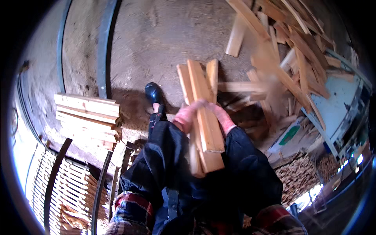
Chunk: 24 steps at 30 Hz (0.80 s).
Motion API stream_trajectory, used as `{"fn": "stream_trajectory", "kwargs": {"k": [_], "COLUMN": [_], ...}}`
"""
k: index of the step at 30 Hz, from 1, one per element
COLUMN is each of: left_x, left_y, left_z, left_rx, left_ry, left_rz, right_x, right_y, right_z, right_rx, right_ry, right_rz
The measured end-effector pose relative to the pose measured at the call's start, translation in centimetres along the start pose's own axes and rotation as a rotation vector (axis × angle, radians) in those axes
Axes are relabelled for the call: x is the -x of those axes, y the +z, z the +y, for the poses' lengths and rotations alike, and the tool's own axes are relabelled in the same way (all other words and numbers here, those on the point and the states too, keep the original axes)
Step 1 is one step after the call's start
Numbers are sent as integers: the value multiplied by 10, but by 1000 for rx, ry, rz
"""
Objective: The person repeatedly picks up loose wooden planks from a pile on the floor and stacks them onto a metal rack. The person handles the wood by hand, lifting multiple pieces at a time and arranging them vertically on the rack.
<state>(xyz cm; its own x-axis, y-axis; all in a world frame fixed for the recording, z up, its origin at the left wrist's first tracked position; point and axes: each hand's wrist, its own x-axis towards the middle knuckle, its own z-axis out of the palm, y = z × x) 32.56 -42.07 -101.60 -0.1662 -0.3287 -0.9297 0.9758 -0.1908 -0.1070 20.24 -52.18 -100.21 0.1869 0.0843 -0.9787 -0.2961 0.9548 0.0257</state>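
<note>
A small bundle of short wooden boards (210, 129) lies between my hands, in front of my body, its pieces slightly fanned at the far end. My left hand (185, 116), in a pink-red glove, is closed round the bundle's left side. From the right, my right hand (221, 116) grips the same boards, also gloved. The fingers reach round the edges and are partly hidden by the wood. Dark sleeves cover both forearms.
At left, more boards (87, 111) lie stacked side by side near dark metal rails (105, 47). A loose heap of offcuts (297, 55) spreads at the far right, beside a pale blue metal frame (338, 103). My dark shoe (154, 93) stands on the dusty floor (156, 43).
</note>
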Motion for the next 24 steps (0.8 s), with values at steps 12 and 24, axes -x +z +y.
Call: {"fn": "stream_trajectory", "kwargs": {"k": [12,24], "left_x": [186,121], "left_y": [-9,-288], "left_z": [85,191], "left_rx": [-120,19], "left_ry": [853,857], "left_rz": [172,773], "right_x": [86,-90], "right_y": [222,363], "right_z": [-48,100], "right_rx": [690,1495], "right_ry": [-640,-661], "right_rz": [-478,-317]}}
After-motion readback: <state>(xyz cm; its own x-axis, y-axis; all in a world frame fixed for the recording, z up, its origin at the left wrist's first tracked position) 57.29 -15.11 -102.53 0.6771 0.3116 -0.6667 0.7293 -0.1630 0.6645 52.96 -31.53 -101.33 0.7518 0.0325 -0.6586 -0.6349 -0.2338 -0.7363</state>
